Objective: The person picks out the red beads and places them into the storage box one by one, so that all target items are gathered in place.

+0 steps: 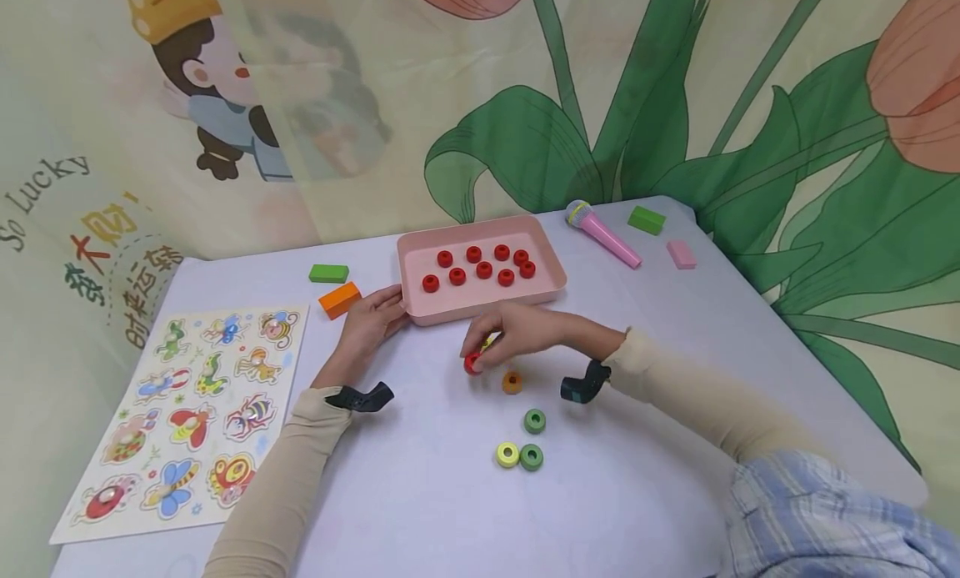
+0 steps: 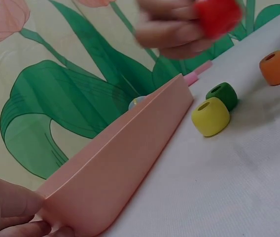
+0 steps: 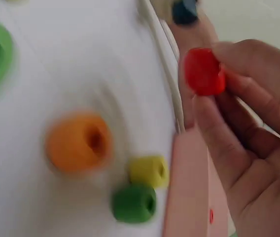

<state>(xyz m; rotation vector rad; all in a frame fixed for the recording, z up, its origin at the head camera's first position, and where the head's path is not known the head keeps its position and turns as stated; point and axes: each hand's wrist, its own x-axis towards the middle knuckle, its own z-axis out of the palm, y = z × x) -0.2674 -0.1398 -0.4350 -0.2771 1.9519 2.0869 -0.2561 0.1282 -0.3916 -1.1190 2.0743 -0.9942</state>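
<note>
My right hand [image 1: 517, 328] pinches a red bead [image 3: 204, 71] between thumb and fingertips, above the table just in front of the pink tray [image 1: 487, 309]. Several red beads [image 1: 483, 270] lie spread inside that tray. At its left front corner my left hand [image 1: 371, 319] holds the edge, thumb at the rim and other fingers lower against the wall. Under the right hand, a yellow bead [image 2: 210, 117] and a green bead [image 2: 224, 94] sit side by side. An orange bead [image 1: 512, 383] lies closer to me, then two green beads [image 1: 535, 420] and another yellow bead [image 1: 507, 454].
A board of insect pictures [image 1: 180, 411] lies at the left. Between it and the tray are an orange block [image 1: 339, 300] and a green block [image 1: 328, 273]. At the back right lie a pink toy microphone [image 1: 607, 236], another green block [image 1: 647, 220] and a pink block [image 1: 681, 254].
</note>
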